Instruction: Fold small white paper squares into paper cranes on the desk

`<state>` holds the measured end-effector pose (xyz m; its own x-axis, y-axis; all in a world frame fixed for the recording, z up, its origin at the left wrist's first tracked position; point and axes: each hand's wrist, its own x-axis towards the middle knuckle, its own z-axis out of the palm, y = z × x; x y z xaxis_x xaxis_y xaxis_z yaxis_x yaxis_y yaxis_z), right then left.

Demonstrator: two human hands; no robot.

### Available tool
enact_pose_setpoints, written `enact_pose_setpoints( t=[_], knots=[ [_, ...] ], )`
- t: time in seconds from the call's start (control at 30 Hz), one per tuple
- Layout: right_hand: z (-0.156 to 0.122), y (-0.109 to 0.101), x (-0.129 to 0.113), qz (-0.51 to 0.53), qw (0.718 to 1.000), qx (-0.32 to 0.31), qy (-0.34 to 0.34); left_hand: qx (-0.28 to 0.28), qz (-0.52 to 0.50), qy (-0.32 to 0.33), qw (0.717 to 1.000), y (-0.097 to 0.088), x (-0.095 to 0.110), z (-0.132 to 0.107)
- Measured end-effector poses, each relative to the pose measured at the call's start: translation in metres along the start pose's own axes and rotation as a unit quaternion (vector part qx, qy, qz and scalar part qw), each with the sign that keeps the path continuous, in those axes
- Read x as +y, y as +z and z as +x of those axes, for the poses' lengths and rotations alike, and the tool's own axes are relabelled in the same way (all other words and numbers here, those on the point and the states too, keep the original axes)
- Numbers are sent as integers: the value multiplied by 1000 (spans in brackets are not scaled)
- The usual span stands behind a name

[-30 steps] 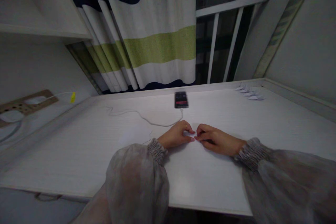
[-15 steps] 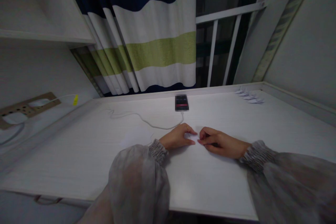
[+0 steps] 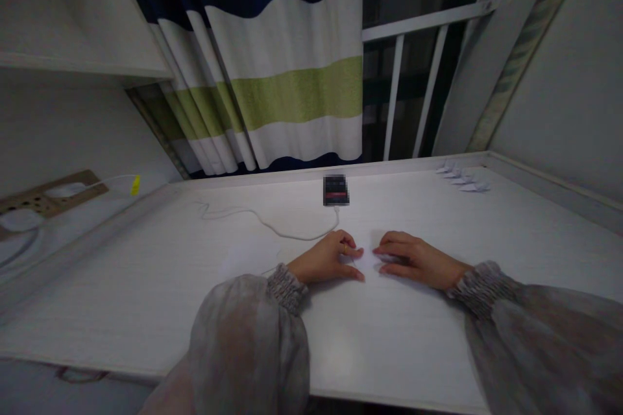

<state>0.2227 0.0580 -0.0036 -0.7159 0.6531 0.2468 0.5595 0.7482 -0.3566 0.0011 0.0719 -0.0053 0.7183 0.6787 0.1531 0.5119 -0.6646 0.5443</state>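
Observation:
A small piece of white paper (image 3: 367, 260) lies on the white desk between my two hands, its outline faint against the surface. My left hand (image 3: 328, 258) rests at the paper's left side, thumb and index finger apart, with a ring on one finger. From the right, my right hand (image 3: 419, 260) touches the paper's other side with its fingertips, the thumb spread away from the fingers. Neither hand visibly pinches the paper. Beyond my left forearm lies a pale stack or sheet of paper (image 3: 248, 256), partly hidden by the sleeve.
Several folded white paper pieces (image 3: 462, 178) stand in a row at the back right of the desk (image 3: 121, 279). A blurred dark device (image 3: 336, 190) with a white cable (image 3: 272, 228) sits at the back. Left are wall sockets (image 3: 53, 198); a striped curtain (image 3: 292, 91) hangs behind.
My hands have drawn slightly apart. The right hand's pinched fingers have spread and shifted up its side of the paper; the left thumb has moved down, away from the index finger.

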Motion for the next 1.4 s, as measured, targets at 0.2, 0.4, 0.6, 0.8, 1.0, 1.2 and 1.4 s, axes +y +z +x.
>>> enact_pose_setpoints(
  t=[0.2, 0.4, 0.6, 0.8, 1.0, 1.2, 1.4],
  knots=[
    [6, 4, -7, -13, 1000, 8, 1, 17, -13, -14, 1000, 0, 2, 3],
    [8, 7, -6, 1, 1000, 16, 0, 26, 4, 2, 1000, -1, 2, 3],
    [7, 6, -8, -1, 1000, 13, 12, 11, 92, 57, 994, -1, 11, 4],
    [8, 6, -10, 12, 1000, 20, 15, 30, 127, 12, 991, 4, 17, 4],
    [10, 8, -10, 57, 997, 38, 37, 53, 124, 4, 991, 9, 12, 4],
    [14, 8, -15, 42, 997, 23, 66, 62, 103, -25, 992, 8, 13, 5],
    [13, 10, -17, -18, 997, 14, 77, 33, 43, 3, 999, -2, 16, 1]
  ],
)
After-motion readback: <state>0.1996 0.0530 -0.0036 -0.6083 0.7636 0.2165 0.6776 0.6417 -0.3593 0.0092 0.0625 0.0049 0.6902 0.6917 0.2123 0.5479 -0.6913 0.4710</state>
